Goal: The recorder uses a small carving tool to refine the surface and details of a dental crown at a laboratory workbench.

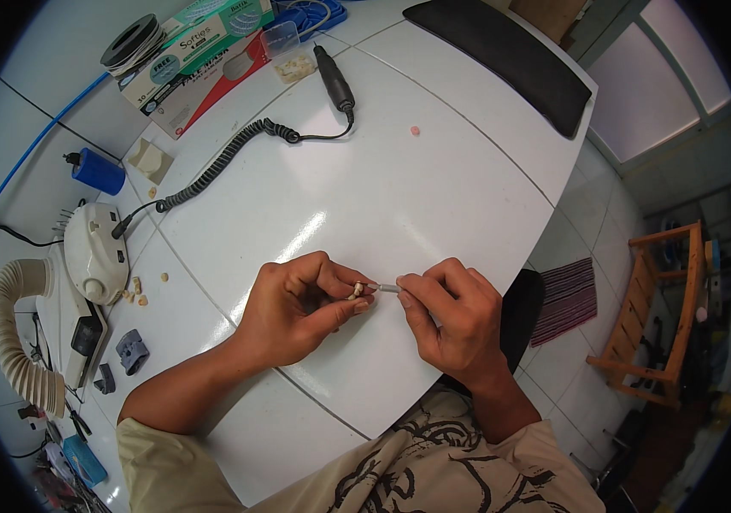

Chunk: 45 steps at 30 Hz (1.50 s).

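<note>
Over the front part of the white tabletop, my left hand (297,308) pinches a small ivory-coloured dental piece (356,291) between thumb and fingertips. It looks like joined tooth crowns, partly hidden by the fingers. My right hand (455,312) is closed around a slim silver-grey tool (388,288), held like a pen. The tool's narrow end points left and meets the fingertips of my left hand beside the dental piece. Whether its tip touches the piece is too small to tell. Most of the tool's handle is covered by my right fingers.
A black handpiece (334,79) with a coiled cord (220,169) lies farther back, linked to a white control unit (96,255). Nearby are several ivory bits (142,300), a ribbed hose (8,325), cardboard boxes (203,85), a clear container (295,68) and a pink bit (415,131).
</note>
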### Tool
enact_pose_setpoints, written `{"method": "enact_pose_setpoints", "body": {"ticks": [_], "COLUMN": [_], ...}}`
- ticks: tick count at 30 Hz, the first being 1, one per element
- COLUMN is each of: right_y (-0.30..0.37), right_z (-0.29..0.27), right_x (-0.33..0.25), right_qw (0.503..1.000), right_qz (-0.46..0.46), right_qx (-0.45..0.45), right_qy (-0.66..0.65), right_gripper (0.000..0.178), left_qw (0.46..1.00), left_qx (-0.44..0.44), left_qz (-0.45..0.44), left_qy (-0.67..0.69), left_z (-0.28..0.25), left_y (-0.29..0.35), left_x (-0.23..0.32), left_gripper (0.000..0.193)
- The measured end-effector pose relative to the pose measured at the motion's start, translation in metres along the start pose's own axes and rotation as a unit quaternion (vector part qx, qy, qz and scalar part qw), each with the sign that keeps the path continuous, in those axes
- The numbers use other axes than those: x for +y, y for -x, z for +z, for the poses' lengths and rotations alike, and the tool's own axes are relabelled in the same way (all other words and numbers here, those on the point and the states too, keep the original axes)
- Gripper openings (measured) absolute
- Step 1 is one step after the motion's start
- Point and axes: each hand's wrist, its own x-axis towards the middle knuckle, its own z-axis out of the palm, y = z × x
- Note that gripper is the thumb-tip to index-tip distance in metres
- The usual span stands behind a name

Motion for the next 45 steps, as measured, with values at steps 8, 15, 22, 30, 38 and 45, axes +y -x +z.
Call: {"method": "enact_pose_setpoints", "body": {"ticks": [8, 15, 22, 30, 38, 45], "right_y": [0.0002, -0.0001, -0.0011, -0.0013, -0.0009, -0.0001], "right_z": [-0.0014, 0.0005, 0.0007, 0.0008, 0.0006, 0.0009], "right_x": [0.0002, 0.0002, -0.0008, -0.0008, -0.0003, 0.0002], "right_qw": [1.000, 1.000, 1.000, 1.000, 1.000, 1.000], "right_qz": [-0.007, -0.003, -0.003, -0.001, -0.005, -0.007], "right_qx": [-0.005, -0.002, -0.001, 0.007, 0.001, -0.004], "right_qy": [-0.010, -0.005, -0.009, -0.010, -0.007, -0.010], "right_gripper": [0.019, 0.018, 0.018, 0.018, 0.016, 0.016], "left_qw": [1.000, 1.000, 1.000, 0.999, 1.000, 0.999], "left_qx": [-0.006, -0.001, -0.001, -0.004, -0.004, -0.003], "left_qz": [0.009, -0.012, -0.008, 0.002, 0.007, 0.010], "left_qy": [-0.022, -0.011, -0.015, -0.034, -0.030, -0.032], "left_z": [-0.0003, 0.0003, 0.0009, 0.0003, 0.0003, 0.0008], "left_y": [0.0005, -0.0002, -0.0001, 0.0002, -0.0003, -0.0005], "left_x": [-0.0028, 0.0004, -0.0002, 0.0001, -0.0032, -0.0014], "left_gripper": [0.016, 0.013, 0.014, 0.015, 0.015, 0.015]}}
